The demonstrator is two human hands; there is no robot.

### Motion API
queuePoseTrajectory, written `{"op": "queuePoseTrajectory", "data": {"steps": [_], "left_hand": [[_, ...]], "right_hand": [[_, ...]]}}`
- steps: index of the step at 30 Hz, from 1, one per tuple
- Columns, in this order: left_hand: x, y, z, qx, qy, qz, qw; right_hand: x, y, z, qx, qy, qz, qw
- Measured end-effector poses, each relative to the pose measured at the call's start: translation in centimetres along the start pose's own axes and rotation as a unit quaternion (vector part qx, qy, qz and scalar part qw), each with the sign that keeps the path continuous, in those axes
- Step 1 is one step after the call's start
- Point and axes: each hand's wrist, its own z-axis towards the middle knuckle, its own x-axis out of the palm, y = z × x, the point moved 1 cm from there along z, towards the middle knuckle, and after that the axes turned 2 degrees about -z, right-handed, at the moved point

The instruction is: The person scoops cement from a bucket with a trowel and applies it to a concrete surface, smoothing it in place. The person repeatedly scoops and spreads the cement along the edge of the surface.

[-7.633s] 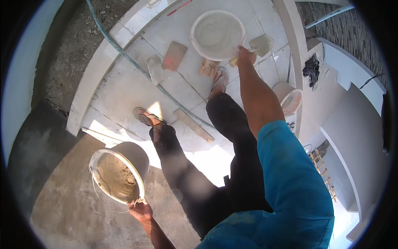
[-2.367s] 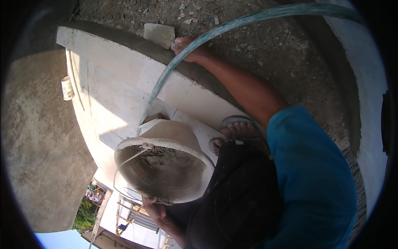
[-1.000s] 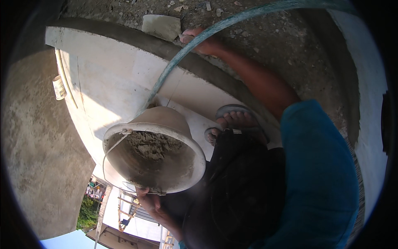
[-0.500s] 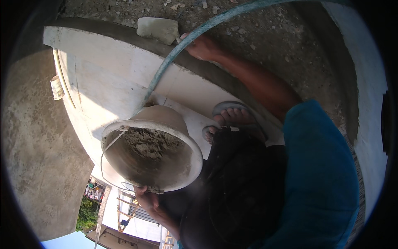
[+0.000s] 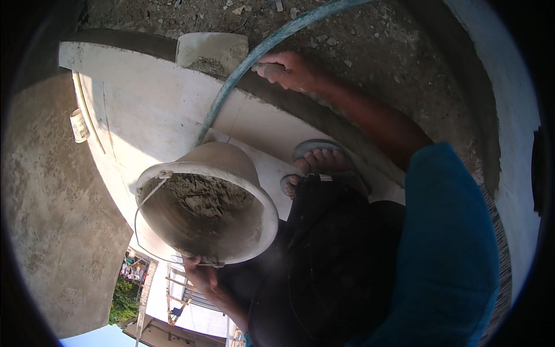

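A whitish bucket (image 5: 245,159) is tipped so its mouth faces me. Wet grey mortar (image 5: 211,199) clings inside it. My left hand (image 5: 205,279) grips the bucket at the lower part of its rim, by the wire handle (image 5: 136,222); some of its fingers are hidden behind the rim. Beyond the bucket, my right hand (image 5: 289,70) is closed on the handle of a trowel. Its broad pale blade (image 5: 211,46) carries a patch of mortar along the lower edge and is held over the grey strip by the pale ledge. The hose crosses in front of the trowel's near end.
A green hose (image 5: 283,40) arches from the top down behind the bucket. My sandalled feet (image 5: 324,162) stand on the pale ledge (image 5: 144,75). Stony soil (image 5: 370,58) lies beyond it. A small cylindrical can (image 5: 80,125) sits at the left, beside a thin pipe (image 5: 89,110).
The trowel has turned and come slightly nearer, so mortar on its blade now shows. More of my right hand is visible. The bucket has shifted a little left, still in my left hand.
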Motion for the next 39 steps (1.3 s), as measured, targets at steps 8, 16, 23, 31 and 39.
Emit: {"op": "queuePoseTrajectory", "data": {"steps": [8,16,23,31,39], "left_hand": [[0.9,0.4,0.2,0.020,0.049,0.002,0.999],[-0.8,1.0,0.2,-0.004,0.026,-0.019,0.999],[-0.9,1.1,0.3,-0.006,0.029,-0.023,0.999],[1.0,0.4,-0.4,-0.004,0.038,-0.019,0.999],[0.8,0.5,-0.4,0.000,0.035,-0.029,0.999]], "right_hand": [[0.2,-5.3,7.6,-0.103,-0.076,-0.200,0.971],[1.1,-1.9,6.2,-0.197,-0.091,-0.185,0.958],[0.3,2.1,1.9,-0.052,-0.053,-0.148,0.986],[-1.6,0.5,1.7,0.017,0.019,-0.040,0.999],[-1.5,-2.7,3.0,0.080,-0.042,-0.122,0.988]]}}
